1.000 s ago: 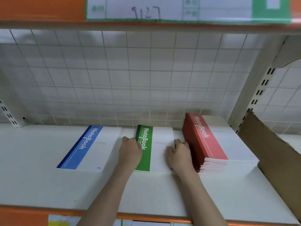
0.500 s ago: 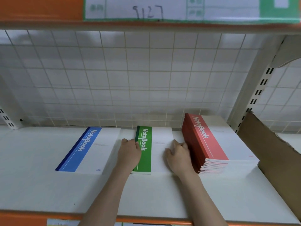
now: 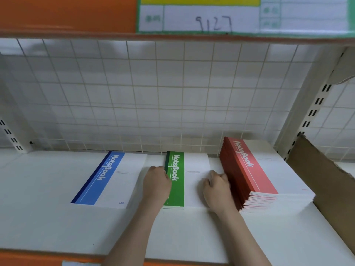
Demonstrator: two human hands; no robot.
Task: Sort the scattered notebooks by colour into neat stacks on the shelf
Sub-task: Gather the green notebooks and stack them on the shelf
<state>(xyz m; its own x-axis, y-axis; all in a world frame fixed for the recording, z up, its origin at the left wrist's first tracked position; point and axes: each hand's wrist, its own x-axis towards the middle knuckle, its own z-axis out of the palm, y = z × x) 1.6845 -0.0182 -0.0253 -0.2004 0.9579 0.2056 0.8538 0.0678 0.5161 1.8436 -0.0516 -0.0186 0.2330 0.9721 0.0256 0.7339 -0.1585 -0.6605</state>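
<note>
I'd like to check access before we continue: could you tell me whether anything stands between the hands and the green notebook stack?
Nothing visible does. The left hand already rests at the green notebook stack's left edge, the right hand on its right side beside the red stack.

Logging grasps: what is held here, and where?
Both hands hold the green notebook flat on the shelf: left hand at its spine edge, right hand at its right edge.

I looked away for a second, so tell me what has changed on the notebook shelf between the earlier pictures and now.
Very little. Both hands stayed at the green notebook: the left hand against its left edge, the right hand on its right side beside the red stack. The green notebook looks squared up slightly, if at all. The blue notebook and red stack did not move; only the camera shifted.
</note>
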